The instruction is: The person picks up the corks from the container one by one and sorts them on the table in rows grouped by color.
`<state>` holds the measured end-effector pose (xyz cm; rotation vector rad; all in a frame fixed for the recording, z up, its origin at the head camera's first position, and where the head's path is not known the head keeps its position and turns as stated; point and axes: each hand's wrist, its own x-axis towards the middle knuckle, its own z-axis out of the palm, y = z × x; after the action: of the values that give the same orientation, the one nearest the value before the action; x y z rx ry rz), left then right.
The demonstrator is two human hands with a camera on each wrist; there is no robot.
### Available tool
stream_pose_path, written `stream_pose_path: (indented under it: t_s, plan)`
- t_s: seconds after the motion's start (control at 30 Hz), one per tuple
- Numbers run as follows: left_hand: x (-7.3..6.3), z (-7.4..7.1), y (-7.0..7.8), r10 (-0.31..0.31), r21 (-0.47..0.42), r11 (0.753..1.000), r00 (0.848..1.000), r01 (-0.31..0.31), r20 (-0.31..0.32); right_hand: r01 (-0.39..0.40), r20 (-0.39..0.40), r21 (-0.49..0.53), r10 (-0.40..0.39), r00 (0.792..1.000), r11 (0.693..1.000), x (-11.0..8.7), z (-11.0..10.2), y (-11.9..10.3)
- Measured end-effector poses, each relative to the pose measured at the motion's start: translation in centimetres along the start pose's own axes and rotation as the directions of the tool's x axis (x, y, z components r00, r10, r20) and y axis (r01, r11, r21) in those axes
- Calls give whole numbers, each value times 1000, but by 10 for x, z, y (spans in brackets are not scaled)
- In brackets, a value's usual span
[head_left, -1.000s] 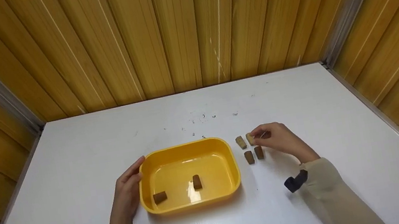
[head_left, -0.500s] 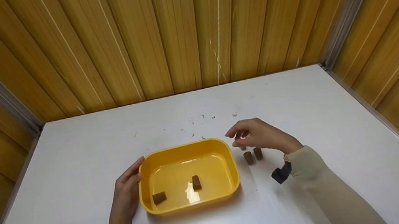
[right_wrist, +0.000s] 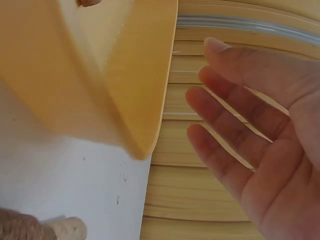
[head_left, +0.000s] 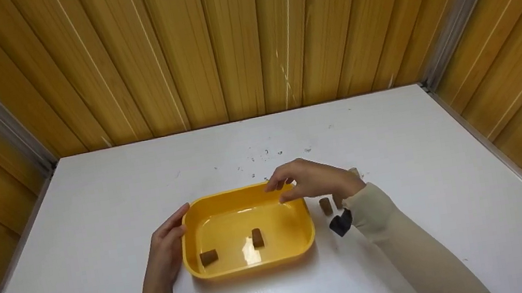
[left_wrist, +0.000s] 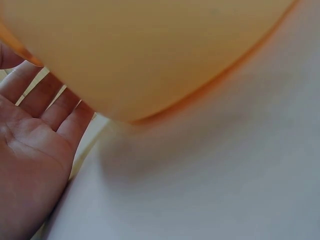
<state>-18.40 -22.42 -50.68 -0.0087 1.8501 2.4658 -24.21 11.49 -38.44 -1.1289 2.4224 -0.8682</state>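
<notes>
My left hand (head_left: 168, 253) rests against the left wall of a yellow plastic basin (head_left: 249, 271), its thumb at the rim. The left wrist view shows its fingers (left_wrist: 60, 107) fairly straight along the outside. Two brown tapered corks (head_left: 257, 238) lie in the basin. My right hand (head_left: 316, 179) hovers over the basin's far right corner. Thumb and fingers (right_wrist: 215, 105) are apart and relaxed, holding nothing in the right wrist view. Beside the basin, a brown cork (head_left: 326, 206) shows near my right wrist, another is partly covered, and a lighter cork (head_left: 354, 172) peeks out behind.
The basin and loose corks are on a white table (head_left: 130, 183). Small dark specks (head_left: 266, 152) mark its surface beyond the basin. Wood-patterned panels (head_left: 234, 40) wall in the back and both sides, with metal posts (head_left: 458, 5) at the corners.
My right hand has moved left from the corks, where its fingertips touched a light one, to above the basin's corner, and its fingers have spread. The left hand and basin have stayed put.
</notes>
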Motion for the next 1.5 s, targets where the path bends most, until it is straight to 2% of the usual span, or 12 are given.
stream_pose_path:
  t_s: [0.3,0.57,0.7,0.9,1.13,1.33,1.5]
  plan:
    - [-1,0,0,7,-9,1000,1000,-7,-10,12,125,-38,-7,992,999,27,11,-10]
    - [-2,0,1,14,7,1000,1000,-14,3,-32,255,-60,46,966,998,46,24,-16]
    - [-1,0,0,12,-13,1000,1000,-12,2,-37,298,-87,61,952,996,54,31,-18]
    - [-1,0,-1,11,-36,999,1000,-11,1,-85,334,-141,129,934,986,62,43,-22]
    - [0,-1,-1,-2,9,1000,1000,2,-3,-99,376,-177,160,913,979,68,54,-20]
    - [0,-1,-1,3,-1,1000,1000,-3,-10,-151,376,-171,206,903,974,69,59,-17]
    - [0,0,1,-14,-22,1000,1000,13,-11,-124,381,-164,179,907,979,69,62,-14]
